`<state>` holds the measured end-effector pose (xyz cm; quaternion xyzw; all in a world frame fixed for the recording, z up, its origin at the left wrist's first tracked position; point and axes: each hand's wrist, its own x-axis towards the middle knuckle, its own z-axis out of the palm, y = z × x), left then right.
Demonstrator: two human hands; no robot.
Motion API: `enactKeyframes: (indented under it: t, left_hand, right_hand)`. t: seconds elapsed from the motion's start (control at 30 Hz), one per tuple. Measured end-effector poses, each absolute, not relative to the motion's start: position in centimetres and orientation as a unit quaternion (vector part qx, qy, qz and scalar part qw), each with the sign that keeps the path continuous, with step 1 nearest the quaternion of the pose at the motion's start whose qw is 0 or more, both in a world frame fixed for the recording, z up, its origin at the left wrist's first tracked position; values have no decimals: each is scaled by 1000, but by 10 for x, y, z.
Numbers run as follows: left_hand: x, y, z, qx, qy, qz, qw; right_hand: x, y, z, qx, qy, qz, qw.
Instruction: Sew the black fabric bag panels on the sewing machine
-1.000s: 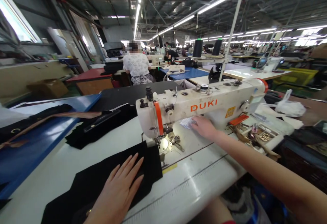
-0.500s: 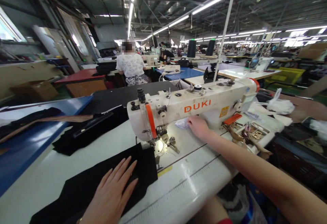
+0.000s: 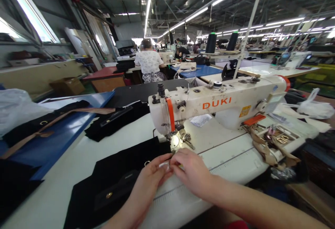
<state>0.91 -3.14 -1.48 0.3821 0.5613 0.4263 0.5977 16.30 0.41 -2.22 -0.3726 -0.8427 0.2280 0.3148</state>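
Note:
My left hand and my right hand meet in front of the needle area of a white DUKI sewing machine. Their fingertips are pinched together around a small whitish piece, too small and covered to name. Under and beside my left wrist lies a black fabric panel with a dark strip, a gold-coloured stud and a metal ring. A printed white paper slip rests on the machine bed behind the needle.
A tray of metal rings and tan straps sits at the right. More black pieces lie left of the machine. A blue table holds black fabric and a brown strap. One person sits ahead, back turned.
My right hand has left the paper slip under the machine arm and come to the front. My left hand has lifted off the black panel and joined it, fingers now closed. The view has shifted left.

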Motion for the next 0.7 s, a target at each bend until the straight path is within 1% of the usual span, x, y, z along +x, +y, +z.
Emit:
enactKeyframes:
  t: [0.1, 0.2, 0.27, 0.37, 0.53, 0.7]
  left_hand:
    - [-7, -34, -8, 298, 601, 441, 596]
    - [-23, -37, 0, 270, 624, 451, 578]
    - [-28, -38, 4, 257, 638, 455, 565]
    - [-29, -37, 6, 252, 646, 464, 551]
    - [-28, -32, 5, 268, 632, 471, 554]
    - [-35, -28, 0, 299, 631, 460, 549]
  right_hand:
    - [163, 8, -24, -350, -826, 279, 343]
    - [174, 22, -23, -394, -775, 325, 373]
    - [178, 28, -24, -417, -739, 390, 358]
    - [175, 32, -27, -398, -706, 499, 308]
    - [157, 36, -31, -396, -672, 546, 306]
    - [145, 49, -37, -410, -582, 632, 305]
